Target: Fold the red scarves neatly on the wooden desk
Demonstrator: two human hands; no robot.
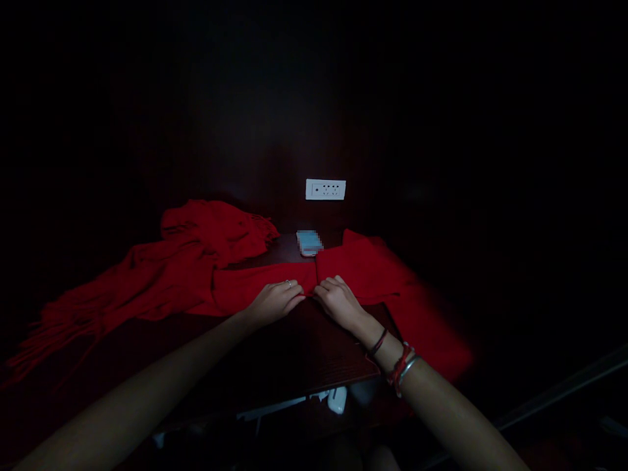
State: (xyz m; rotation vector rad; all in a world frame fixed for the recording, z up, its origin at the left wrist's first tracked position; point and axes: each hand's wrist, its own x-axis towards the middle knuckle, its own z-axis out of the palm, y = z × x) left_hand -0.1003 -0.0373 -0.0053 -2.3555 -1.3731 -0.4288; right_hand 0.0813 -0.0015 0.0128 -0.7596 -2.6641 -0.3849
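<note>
A red scarf [265, 278] with fringed ends lies across a dark tabletop, its middle part folded into a narrow band. My left hand [277, 302] is closed on the band's near edge, a ring on one finger. Just to the right, my right hand [339, 301] pinches the same edge, its fingertips close to the left ones. On the left the cloth is bunched in loose heaps with fringe trailing toward me. To the right a wider folded layer spreads out and hangs over the table's side. The fingertips are partly hidden by the hands.
Behind the scarf lies a phone-like flat object [309, 243], its face blurred out. A white wall socket [326, 190] is on the dark back panel. Below the table edge [338, 381] a white object [337, 400] shows. Surroundings are very dark.
</note>
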